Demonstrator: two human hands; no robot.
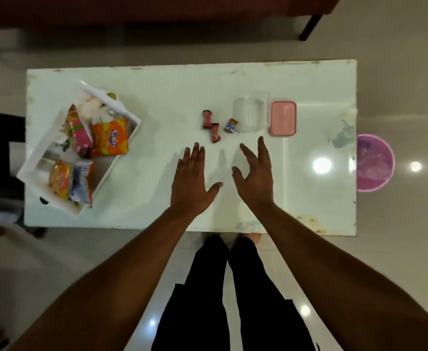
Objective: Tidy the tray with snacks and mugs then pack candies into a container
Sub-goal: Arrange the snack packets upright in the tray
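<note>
Overhead view of a white desk (157,211) with both bare hands held over its near centre. The left hand (192,183) is flat, palm down, fingers spread and thumb out to the right; it grasps nothing. The right hand (256,178) is likewise empty, fingers loosely parted and slightly curled, thumb pointing left toward the other hand. The two hands are near each other but apart.

Just beyond the fingertips lie three wrapped candies: two red candies (210,125) touching end to end, and one blue-and-orange candy (230,125) just to their right. Farther right stands a clear container (252,112), open, with its pink lid (283,118) lying flat on the desk just beside it on the right.

At the left end of the desk a white tray (121,107) sits turned at an angle, holding an orange snack packet (109,138), a pink packet (80,133) and further packets (71,181) at its near end. A pink bin (374,163) stands on the floor past the desk's right edge.
</note>
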